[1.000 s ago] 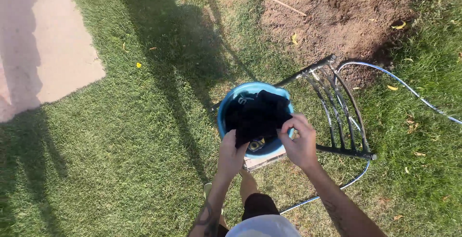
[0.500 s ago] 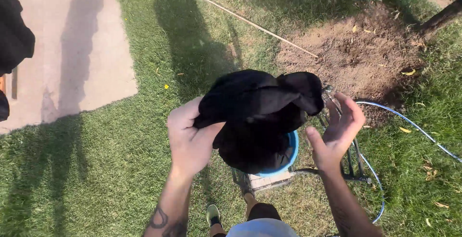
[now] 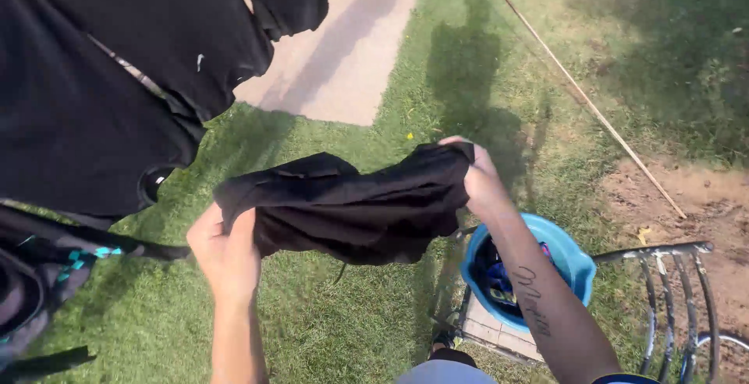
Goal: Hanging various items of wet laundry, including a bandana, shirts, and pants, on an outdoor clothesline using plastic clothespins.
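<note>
Black cloth (image 3: 351, 205) hangs stretched between the two hands, held up over the grass (image 3: 335, 322) in front of the person. It sags in soft folds in the middle, and a thin dark strand dangles from its lower edge. The left hand (image 3: 226, 255) is clamped on the cloth's near-left end, fingers curled into a bunch of fabric. The right hand (image 3: 476, 177) is closed on the far-right corner, pinching it at the top, so the hands are well apart with the cloth taut-to-slack between them. The right forearm carries a dark tattoo.

Just below the right forearm sits a blue bucket (image 3: 573, 263) with dark and coloured items inside; it rests on a pale block (image 3: 491, 329). Beside the bucket, to the right, stands a dark metal chair frame (image 3: 671, 290) with curved bars. A long thin stick (image 3: 577, 88) lies diagonally across the grass towards a patch of bare soil (image 3: 686, 197).

On the upper left, more black clothes (image 3: 117, 80) hang in the foreground, with a dark item bearing teal marks (image 3: 47, 275) beneath them. Beyond them a pale concrete path (image 3: 351, 49) runs away between strips of grass, crossed by shadows, one of them the person's own, falling near the right hand.
</note>
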